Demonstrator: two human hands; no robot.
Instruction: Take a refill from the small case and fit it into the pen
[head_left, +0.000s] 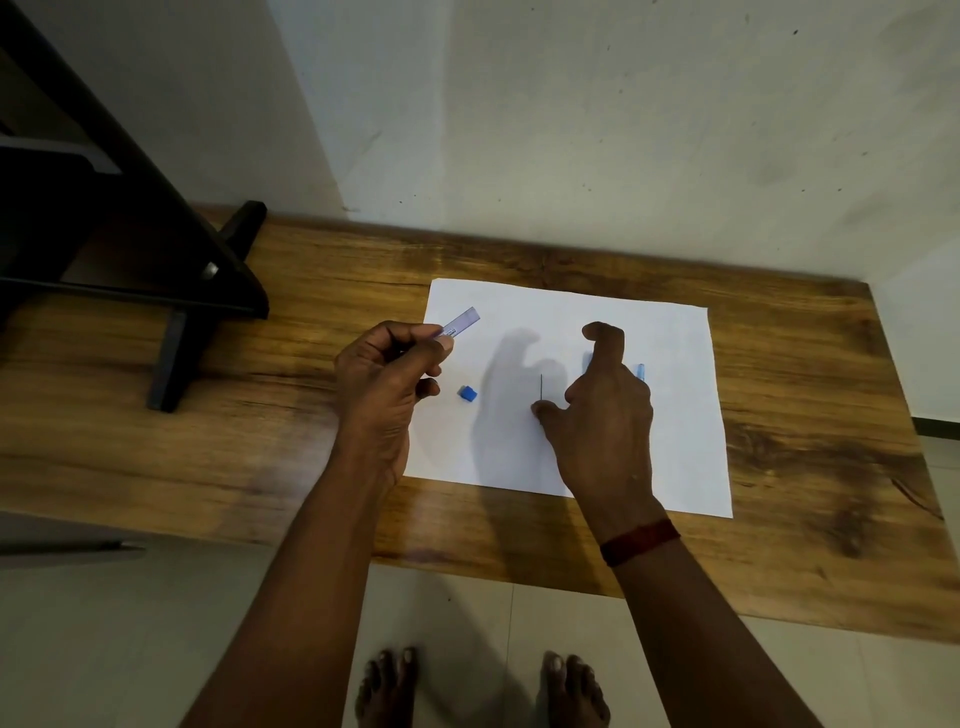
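Note:
My left hand (382, 384) pinches a small, flat, translucent purple-blue case (462, 321) between thumb and fingers, holding it above the left edge of a white paper sheet (566, 312). A small blue cap (467, 393) lies on the sheet just right of that hand. A thin dark lead (541, 387) lies on the paper. My right hand (608, 415) hovers low over the sheet with its thumb tip at the lead's near end and the index finger raised and bent. A blue pen-like barrel (640, 371) shows partly from behind that hand.
The sheet lies on a wooden table (249, 415) set against a pale wall. A black stand with splayed feet (171, 291) occupies the table's left end. Tiled floor and my bare feet (483, 686) are below the near edge.

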